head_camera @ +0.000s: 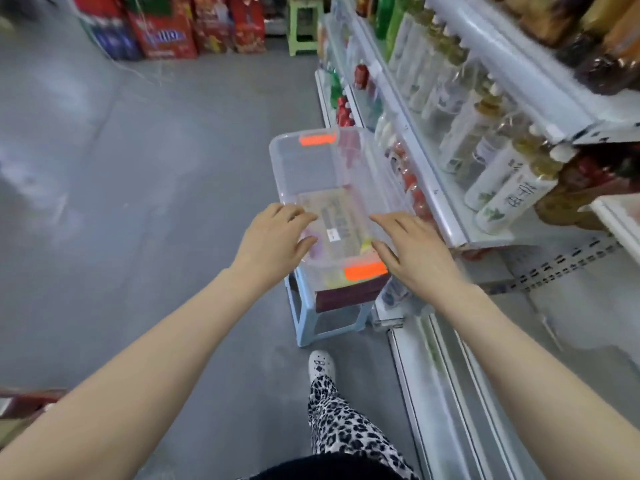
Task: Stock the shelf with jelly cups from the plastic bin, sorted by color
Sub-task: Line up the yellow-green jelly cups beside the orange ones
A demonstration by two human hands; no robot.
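A person in leopard-print trousers [346, 431], black spots on a pale ground, and a white clog [320, 363] with small dark charms on its toe. A black top [329, 467] edges the near frame. Left hand [273, 237] and right hand [415, 252] are bare, both forearms too.

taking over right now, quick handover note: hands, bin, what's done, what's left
Left hand: open, fingers at the left edge of the lid; contact unclear.
Right hand: open, at the lid's right edge.
Plastic bin: on a light blue stool in the aisle beside the shelf. The lid looks on, with an orange latch at each end. Yellow and purple tints inside are likely jelly cups.
Done: no cups out that I can see.
Left: open the bin, shelve cups by colour.
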